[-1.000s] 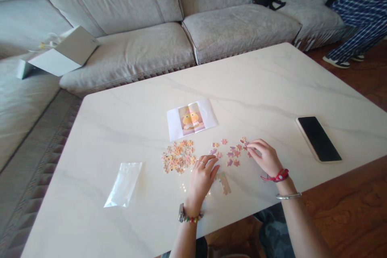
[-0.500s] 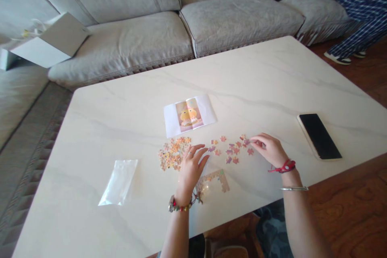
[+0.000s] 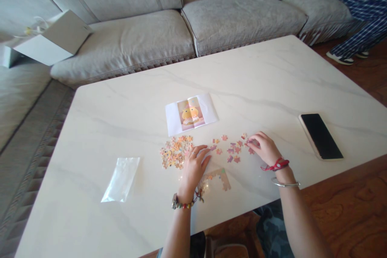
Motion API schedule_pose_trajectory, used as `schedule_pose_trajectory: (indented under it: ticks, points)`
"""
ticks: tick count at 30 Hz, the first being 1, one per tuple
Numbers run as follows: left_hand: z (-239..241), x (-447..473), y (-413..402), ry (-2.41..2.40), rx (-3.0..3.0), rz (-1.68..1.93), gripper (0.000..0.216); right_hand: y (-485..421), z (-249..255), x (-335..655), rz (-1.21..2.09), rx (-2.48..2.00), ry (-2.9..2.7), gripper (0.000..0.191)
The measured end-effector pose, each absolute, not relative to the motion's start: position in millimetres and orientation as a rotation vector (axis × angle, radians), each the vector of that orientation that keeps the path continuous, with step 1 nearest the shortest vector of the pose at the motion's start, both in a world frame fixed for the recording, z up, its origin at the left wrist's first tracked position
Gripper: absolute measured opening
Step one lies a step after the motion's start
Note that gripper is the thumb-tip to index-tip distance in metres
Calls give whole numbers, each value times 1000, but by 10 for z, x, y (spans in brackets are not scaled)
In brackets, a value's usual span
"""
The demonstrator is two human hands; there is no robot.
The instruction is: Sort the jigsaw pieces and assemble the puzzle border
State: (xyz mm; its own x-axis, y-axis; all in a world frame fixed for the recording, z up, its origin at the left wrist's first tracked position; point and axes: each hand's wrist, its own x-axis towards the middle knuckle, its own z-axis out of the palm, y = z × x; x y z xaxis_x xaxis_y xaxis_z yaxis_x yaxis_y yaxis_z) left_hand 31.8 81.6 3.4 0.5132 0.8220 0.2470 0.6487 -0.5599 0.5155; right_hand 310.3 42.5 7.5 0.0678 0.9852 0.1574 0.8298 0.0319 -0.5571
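Grey sofas [image 3: 242, 16] run along the room beyond the hands, and between them and the seated person stretches a pale, marble-veined tabletop [image 3: 121, 121]. From where I stand, someone seems to be building a jigsaw, at the stage of sorting and choosing edge pieces.

Between the hands and nearer the body lies a partly joined puzzle border [image 3: 225, 179], its left end partly hidden by the left wrist. The left hand [image 3: 195, 165] rests palm down, fingers loosely curved and thumb apart, beside a heap of mixed pieces [image 3: 175, 153]. The right hand [image 3: 248, 142] closes thumb and fingers on what looks like a purple piece [image 3: 248, 141], just right of some scattered pink and purple pieces [image 3: 236, 150]. The next move probably calls for turning that piece and testing it against the border, where the left forearm crowds the way.

Ahead of the left hand lies a creased reference picture [image 3: 192, 115] of a yellow character. Farther left is a clear plastic bag [image 3: 121, 179]; well right of the right hand, a dark-screened phone [image 3: 322, 136]. Both seem out of the way.
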Motion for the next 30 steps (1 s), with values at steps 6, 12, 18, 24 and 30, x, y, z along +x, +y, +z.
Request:
schedule_pose_trajectory:
  ticks: [6,12,18,24,30]
  points:
    - [38,321,820,1235,2395,648,17,392,128,3216,407,-1825,-1794,11]
    - [79,322,821,1232,2415,663,17,350,158,3248,484,-1816,-1881,11]
    - [101,337,817,1216,2423,670,17,414,190,3046,362,-1802,-1840,13]
    - [80,327,821,1230,2435,669,17,508,92,2820,357,-1780,-1945,9]
    - [79,311,814,1223,2412,668,16,540,62,2786,418,-1761,-1937,11]
